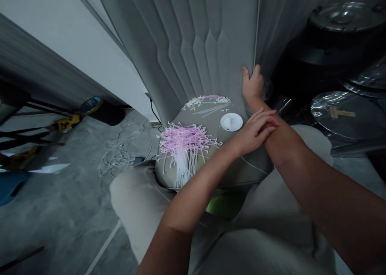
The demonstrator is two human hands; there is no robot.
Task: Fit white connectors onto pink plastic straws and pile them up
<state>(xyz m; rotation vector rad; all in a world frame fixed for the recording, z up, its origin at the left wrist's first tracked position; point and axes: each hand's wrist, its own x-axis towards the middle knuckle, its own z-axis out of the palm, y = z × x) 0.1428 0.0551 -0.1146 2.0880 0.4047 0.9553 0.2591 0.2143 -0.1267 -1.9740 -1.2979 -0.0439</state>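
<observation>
My left hand (256,130) lies across my right forearm, just below the wrist, with its fingers stretched out and nothing held. Further up, my right hand (252,84) grips the right edge of the grey chair backrest (208,37); its thumb is on the front and some fingers are hidden. On the chair seat (232,154) lies a heap of thin pink and white sticks (187,138) with small white ends. Behind it are small white pieces (194,103) and a few loose clear sticks (211,111). A white dish (231,122) with a white lump stands right of the heap.
A tangled pale cable (117,156) lies on the floor at left, near a dark cylindrical bin (102,111). Lidded pots (343,29) and a round metal lid (346,114) stand at right. My knees flank the seat; something green (226,206) shows below it.
</observation>
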